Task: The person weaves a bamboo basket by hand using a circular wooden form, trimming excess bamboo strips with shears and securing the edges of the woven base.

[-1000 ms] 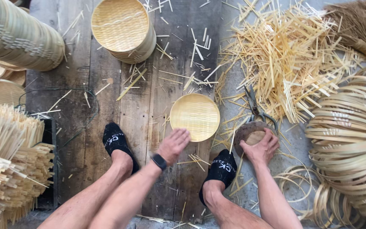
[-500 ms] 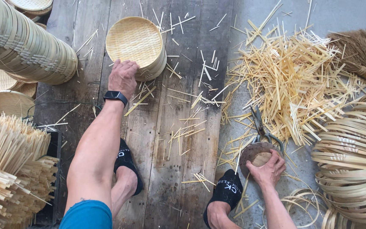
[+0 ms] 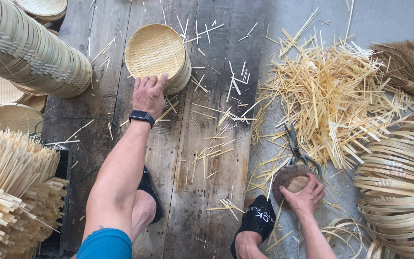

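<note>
Two bare hands at work among bamboo strips and woven trays on a plank floor.

The left hand (image 3: 149,93) lies flat, its fingers (image 3: 155,80) spread open over the near rim of a short stack of round woven trays (image 3: 156,50) on the wooden floor (image 3: 188,192). The right hand (image 3: 305,194) has its fingers curled closed around a round wooden block (image 3: 288,177) — beside dark pliers (image 3: 295,144) and a loose heap of bamboo strips (image 3: 327,96). A long tilted stack of trays (image 3: 29,48) lies at left — coiled bamboo hoops (image 3: 398,177) crowd the right edge, bundled sticks (image 3: 10,187) the lower left.
</note>
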